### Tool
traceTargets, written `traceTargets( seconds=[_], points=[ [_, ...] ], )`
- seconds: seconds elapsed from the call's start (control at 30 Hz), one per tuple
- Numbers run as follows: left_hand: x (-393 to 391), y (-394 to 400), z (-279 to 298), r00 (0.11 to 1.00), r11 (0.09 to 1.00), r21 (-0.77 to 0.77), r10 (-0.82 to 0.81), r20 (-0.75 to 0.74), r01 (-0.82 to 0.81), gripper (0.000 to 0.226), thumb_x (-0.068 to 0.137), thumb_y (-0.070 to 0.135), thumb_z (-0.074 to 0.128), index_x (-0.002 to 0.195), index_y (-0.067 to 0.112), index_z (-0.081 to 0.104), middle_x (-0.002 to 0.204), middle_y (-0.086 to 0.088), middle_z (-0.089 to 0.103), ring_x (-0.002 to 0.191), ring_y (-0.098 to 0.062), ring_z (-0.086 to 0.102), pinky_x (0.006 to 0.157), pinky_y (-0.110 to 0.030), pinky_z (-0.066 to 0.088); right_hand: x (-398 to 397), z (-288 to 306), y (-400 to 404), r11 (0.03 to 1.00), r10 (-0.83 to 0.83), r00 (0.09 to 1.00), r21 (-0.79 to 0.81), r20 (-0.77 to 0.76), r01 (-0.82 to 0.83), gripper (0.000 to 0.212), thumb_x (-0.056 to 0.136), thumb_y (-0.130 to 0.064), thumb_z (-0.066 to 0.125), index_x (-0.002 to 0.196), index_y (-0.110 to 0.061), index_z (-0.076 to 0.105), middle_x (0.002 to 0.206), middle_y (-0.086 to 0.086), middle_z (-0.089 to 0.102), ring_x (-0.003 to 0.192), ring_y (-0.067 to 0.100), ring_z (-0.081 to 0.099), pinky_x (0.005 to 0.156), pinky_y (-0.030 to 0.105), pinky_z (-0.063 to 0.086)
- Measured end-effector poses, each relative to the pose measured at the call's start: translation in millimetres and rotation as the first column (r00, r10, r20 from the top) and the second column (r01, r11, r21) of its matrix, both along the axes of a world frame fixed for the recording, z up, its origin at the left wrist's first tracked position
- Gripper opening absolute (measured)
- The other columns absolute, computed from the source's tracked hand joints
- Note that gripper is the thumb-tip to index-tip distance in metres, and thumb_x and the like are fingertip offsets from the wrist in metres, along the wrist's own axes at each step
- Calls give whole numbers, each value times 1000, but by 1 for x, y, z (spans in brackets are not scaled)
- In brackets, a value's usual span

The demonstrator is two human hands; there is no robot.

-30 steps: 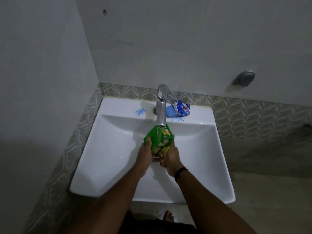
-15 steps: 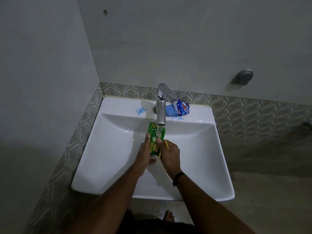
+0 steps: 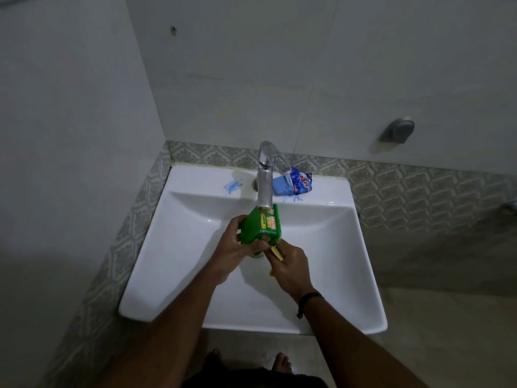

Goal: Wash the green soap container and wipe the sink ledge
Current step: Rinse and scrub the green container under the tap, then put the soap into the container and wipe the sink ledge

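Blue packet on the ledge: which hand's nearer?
Right. The right hand lies below the blue packet, slightly left of it; the left hand, holding the green container, sits farther left.

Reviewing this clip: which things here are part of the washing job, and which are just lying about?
In use:
green soap container, in left hand
yellow scrubber, in right hand
faucet
sink ledge

Lying about:
blue packet on the ledge
wall fitting
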State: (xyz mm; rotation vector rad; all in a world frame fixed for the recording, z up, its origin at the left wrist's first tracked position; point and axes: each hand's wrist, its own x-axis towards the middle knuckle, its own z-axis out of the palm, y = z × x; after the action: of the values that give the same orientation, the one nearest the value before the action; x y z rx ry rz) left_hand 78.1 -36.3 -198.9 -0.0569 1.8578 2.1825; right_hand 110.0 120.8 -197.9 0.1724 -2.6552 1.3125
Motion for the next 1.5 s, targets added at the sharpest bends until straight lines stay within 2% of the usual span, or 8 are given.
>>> traceTargets(
  seconds=[0.23,0.43,0.57,0.77,1.0,1.17,1.37,1.5],
  points=[
    [15,7,18,941,998,-44,50,334,-37,56,77,65,55,108,19,62,104,-7,69,97,-22,65,84,-37,52,-9,20,0,903,-234,970,-357,58,239,26,95,-22,53,78,-13,70,55,-13,58,45,5,51,45,27,44],
    [13,17,27,728,838,504,-211,652,-209,74,87,65,49,130,5,55,121,-24,58,103,-37,57,83,-49,55,-49,85,-7,811,-308,951,-518,13,270,21,95,-23,55,105,-10,68,87,4,66,67,-6,56,55,8,44],
    [14,29,38,669,728,603,-273,692,-326,69,94,56,45,129,-3,49,123,-29,53,104,-51,55,74,-61,55,-87,126,-6,928,-277,960,-267,-27,260,32,88,-51,54,92,-24,71,81,-5,68,78,12,62,69,32,50],
    [10,38,39,643,708,595,-259,721,-381,68,95,57,39,114,-6,58,114,-30,60,99,-40,61,71,-43,58,-107,146,-6,982,-172,985,77,4,171,54,86,-53,55,47,-19,41,47,-2,45,52,19,48,50,26,31],
    [6,45,23,855,981,9,164,492,-193,70,72,46,78,126,13,48,120,-10,62,103,-27,63,76,-37,58,-101,148,-9,969,-191,978,-142,89,202,44,88,-33,57,50,-14,43,49,0,46,50,18,43,52,28,31],
    [15,34,14,973,917,-337,230,16,-211,76,66,18,87,122,22,36,115,4,56,98,-12,58,71,-16,52,-97,152,-10,974,-217,974,-52,63,220,38,90,-31,52,59,-8,54,53,-2,47,54,18,44,49,24,29],
    [14,22,-4,860,540,-758,-117,-497,-364,82,51,11,90,121,18,48,115,-11,62,106,-29,60,89,-45,53,-90,144,-35,952,-307,952,11,-15,307,44,93,-40,48,70,-7,65,75,12,67,78,32,63,65,31,42],
    [14,21,8,831,165,-880,-288,-475,-445,77,42,31,89,113,28,62,105,-1,66,100,-24,63,90,-48,45,-81,138,-36,959,-265,964,-91,34,267,62,95,-58,34,63,-13,62,66,4,64,71,24,60,64,30,39]
  ],
)
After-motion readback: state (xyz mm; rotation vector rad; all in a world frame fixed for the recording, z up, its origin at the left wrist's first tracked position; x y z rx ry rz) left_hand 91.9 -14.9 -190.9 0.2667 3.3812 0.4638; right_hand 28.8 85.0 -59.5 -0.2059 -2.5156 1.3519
